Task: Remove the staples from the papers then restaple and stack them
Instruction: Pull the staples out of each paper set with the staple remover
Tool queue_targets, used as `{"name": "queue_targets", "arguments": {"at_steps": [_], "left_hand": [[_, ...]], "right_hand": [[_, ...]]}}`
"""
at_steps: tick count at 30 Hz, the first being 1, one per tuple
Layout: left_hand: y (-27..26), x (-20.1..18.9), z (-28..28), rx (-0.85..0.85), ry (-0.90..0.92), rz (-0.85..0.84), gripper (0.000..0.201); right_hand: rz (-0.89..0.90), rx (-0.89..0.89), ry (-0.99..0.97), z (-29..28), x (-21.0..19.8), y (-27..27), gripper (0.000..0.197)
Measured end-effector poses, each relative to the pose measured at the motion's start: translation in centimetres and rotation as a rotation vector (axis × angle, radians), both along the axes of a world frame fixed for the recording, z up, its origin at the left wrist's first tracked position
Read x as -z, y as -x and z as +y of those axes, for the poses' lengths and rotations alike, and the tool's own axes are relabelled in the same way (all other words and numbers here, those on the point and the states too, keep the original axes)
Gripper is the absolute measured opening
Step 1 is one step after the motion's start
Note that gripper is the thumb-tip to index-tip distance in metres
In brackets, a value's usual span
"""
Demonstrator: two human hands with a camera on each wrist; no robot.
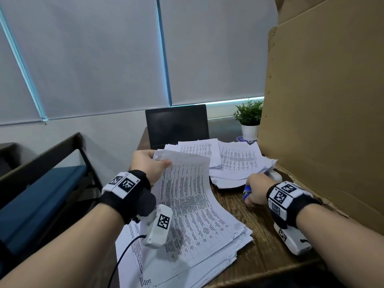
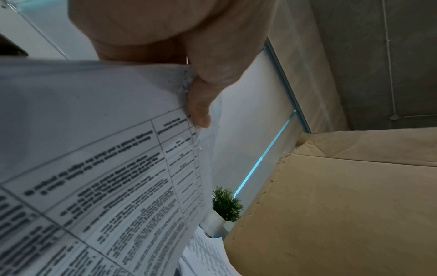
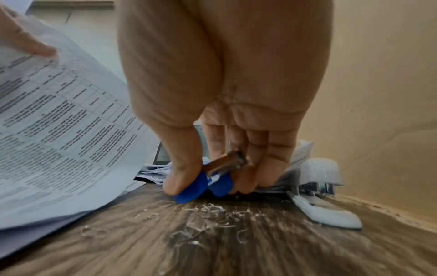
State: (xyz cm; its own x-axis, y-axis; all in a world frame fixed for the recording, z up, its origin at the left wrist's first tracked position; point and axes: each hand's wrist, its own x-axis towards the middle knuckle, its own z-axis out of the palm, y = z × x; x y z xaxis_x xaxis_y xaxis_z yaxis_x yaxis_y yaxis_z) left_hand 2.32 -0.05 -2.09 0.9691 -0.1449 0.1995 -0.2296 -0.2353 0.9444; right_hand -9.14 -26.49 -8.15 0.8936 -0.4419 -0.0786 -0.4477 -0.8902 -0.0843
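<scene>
Stapled sheaf of printed papers, lifted at its far corner and curving down onto the near pile on the wooden desk. The left hand pinches that raised corner, thumb on the printed face and fingers behind it; the left wrist view shows the thumb clamped on the sheet edge. The right hand is down at the desk surface with thumb and fingers closed around the blue staple remover, whose metal claws point up between the fingers. Loose pulled staples litter the wood in front of it; a white stapler lies just beside, against the second heap of papers. Farther back stand a dark laptop, a small potted plant and, to the right, a cardboard wall. Step in hand, by judgement: taking up the remover for the held sheaf, so the removal phase is under way. The next move calls for bringing the claws to the pinched corner and sliding them under the staple, which is not discernible here.
</scene>
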Motion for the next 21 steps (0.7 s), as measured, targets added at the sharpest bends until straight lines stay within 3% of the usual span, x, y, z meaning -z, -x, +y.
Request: {"name": "queue_targets", "arguments": {"at_steps": [3, 6, 8, 10, 13, 17, 21], "left_hand": [[-0.3, 0.3, 0.5, -0.005, 0.02, 0.006, 0.02], [-0.5, 0.5, 1.1, 0.007, 0.046, 0.019, 0.019], [-0.5, 0.5, 1.4, 0.026, 0.078, 0.03, 0.018], [-0.4, 0.4, 1.6, 0.056, 0.122, 0.03, 0.018], [-0.6, 0.1, 2.2, 0.113, 0.205, 0.025, 0.016], [-0.9, -0.8, 3.5, 0.121, 0.361, 0.024, 0.027], [-1.0, -3.0, 4.2, -0.034, 0.37, -0.136, 0.008]], "right_hand": [[0.042, -0.004, -0.026, 0.0, 0.5, -0.2, 0.04], [0.178, -0.039, 0.002, 0.7, 0.1, -0.2, 0.016], [0.184, -0.032, 0.035, 1.3, -0.3, -0.5, 0.017], [0.041, -0.042, 0.015, 1.9, -0.7, -1.3, 0.035], [-0.295, -0.15, -0.408, 3.3, -1.9, -2.4, 0.062], [-0.592, -0.172, -0.919, 5.9, -3.8, -3.3, 0.04], [-0.891, -0.159, -1.03, 8.5, -6.5, -3.7, 0.019]]}}
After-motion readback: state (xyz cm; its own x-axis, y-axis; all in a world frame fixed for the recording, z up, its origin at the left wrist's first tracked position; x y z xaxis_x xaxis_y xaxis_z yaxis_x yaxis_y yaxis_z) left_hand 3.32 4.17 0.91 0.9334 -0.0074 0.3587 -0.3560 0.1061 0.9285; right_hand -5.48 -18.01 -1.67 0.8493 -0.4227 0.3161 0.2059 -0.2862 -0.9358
